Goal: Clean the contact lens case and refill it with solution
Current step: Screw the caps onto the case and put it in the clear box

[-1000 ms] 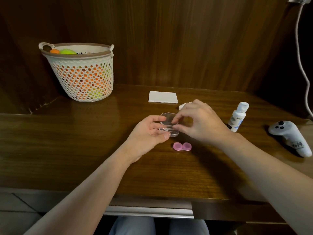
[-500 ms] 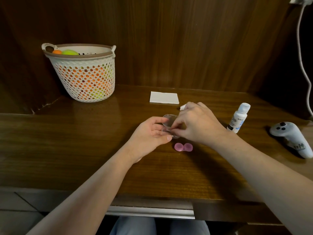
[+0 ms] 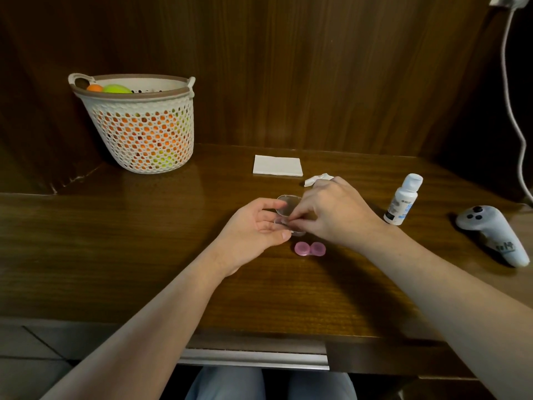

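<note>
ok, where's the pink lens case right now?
Head view: the pink lens case lies closed on the wooden desk, right of centre, just below both hands and the clear box they hold.

Left arm: bare forearm reaching in from lower left, angled up toward centre. Left hand (image 3: 253, 229): palm turned inward and up, fingers curled loosely, thumb tip forward, cradling the clear box (image 3: 288, 210) from the left.

Right arm: bare forearm entering from lower right, crossing diagonally toward centre. Right hand (image 3: 337, 215): back of hand uppermost, knuckles raised, fingers bent down, fingertips gathered in a pinch at the lower half of the clear box.

Both hands meet, fingertips nearly touching.
</note>
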A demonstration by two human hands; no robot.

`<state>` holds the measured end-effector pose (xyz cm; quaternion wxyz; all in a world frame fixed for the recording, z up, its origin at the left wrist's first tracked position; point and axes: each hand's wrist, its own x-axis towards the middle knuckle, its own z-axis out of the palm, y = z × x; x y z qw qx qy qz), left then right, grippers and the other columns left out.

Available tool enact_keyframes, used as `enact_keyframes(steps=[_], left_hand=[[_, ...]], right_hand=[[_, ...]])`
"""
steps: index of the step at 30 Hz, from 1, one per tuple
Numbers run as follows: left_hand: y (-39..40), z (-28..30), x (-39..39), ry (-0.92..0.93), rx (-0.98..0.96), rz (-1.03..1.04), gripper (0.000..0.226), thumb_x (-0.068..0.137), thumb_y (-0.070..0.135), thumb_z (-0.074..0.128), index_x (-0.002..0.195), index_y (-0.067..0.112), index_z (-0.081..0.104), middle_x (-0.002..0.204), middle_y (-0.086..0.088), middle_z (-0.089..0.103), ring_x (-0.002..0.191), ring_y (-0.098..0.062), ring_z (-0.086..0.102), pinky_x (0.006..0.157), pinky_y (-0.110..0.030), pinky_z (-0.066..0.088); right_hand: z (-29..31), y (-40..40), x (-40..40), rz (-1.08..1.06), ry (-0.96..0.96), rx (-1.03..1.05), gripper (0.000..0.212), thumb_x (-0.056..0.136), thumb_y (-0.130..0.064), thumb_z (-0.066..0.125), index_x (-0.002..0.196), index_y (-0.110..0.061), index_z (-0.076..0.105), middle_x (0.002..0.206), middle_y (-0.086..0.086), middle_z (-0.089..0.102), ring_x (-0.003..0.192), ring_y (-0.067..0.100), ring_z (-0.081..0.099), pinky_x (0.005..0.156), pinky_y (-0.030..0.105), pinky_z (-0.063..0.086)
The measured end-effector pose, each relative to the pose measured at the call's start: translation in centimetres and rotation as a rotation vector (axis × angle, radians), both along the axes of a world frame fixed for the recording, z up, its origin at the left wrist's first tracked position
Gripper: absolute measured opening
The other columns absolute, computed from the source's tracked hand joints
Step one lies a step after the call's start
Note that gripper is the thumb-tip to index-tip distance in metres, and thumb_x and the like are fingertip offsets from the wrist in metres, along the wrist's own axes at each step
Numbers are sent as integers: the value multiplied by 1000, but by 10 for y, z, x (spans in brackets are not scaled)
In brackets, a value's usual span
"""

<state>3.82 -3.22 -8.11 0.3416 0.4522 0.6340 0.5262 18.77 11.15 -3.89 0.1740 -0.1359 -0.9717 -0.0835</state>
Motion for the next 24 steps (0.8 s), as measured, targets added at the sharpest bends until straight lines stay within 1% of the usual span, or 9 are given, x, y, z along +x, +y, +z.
enact_keyframes(steps=[3,8,11,13,15,18,21,23,24], left_hand=[[-1,0,1,-7,3,-9,58,88,3,83,137,25,60,119,4,76,108,-8,75,92,-26,62],[-1,1,1,-14,2,-4,60,88,1,82,140,23,59,121,3,75,107,-8,75,92,-26,62],[-1,1,2,-16,2,18,60,89,2,82,140,22,59,121,3,75,108,-8,75,91,-26,62],[-1,1,2,-14,-5,33,59,89,4,82,140,24,59,121,5,75,108,-7,75,92,-27,62],[0,2,2,-3,-14,50,60,89,6,83,140,26,58,122,6,74,109,-7,74,95,-29,62],[-1,3,4,23,-24,71,59,90,8,83,140,28,59,125,6,73,111,-9,73,97,-31,62],[-1,5,4,16,-27,68,60,90,6,82,141,26,58,128,4,72,113,-11,73,100,-34,61],[-2,6,5,20,-33,72,60,91,6,81,142,26,58,129,4,71,114,-11,72,101,-36,60],[-2,7,6,22,-37,76,60,91,7,81,143,26,58,129,4,71,114,-11,72,101,-36,60]], right_hand=[[1,-2,1,5,13,-12,23,98,-59,67,111,-46,81,98,-17,77,102,12,63,95,35,39],[2,-7,1,23,-2,25,24,99,-54,68,116,-43,80,103,-16,79,106,11,66,102,39,44],[3,-6,3,14,42,-1,25,98,-54,69,115,-40,80,101,-16,79,101,10,67,101,40,45],[3,-2,6,0,115,-27,20,99,-48,68,112,-38,79,102,-17,78,99,8,68,95,37,45],[2,4,12,-15,197,-109,16,99,-46,67,108,-38,77,99,-21,75,94,1,65,89,29,43],[-1,13,28,-11,195,-352,13,95,-57,66,101,-46,69,94,-28,69,90,-8,63,79,15,46],[-8,19,45,44,113,-550,32,82,-69,73,104,-45,71,99,-27,71,99,-8,66,82,20,56],[-15,19,52,43,27,-582,45,76,-77,75,110,-47,70,105,-30,70,104,-10,65,85,21,57],[-19,19,53,46,0,-591,46,76,-76,75,112,-49,69,107,-31,69,106,-10,64,86,20,57]])
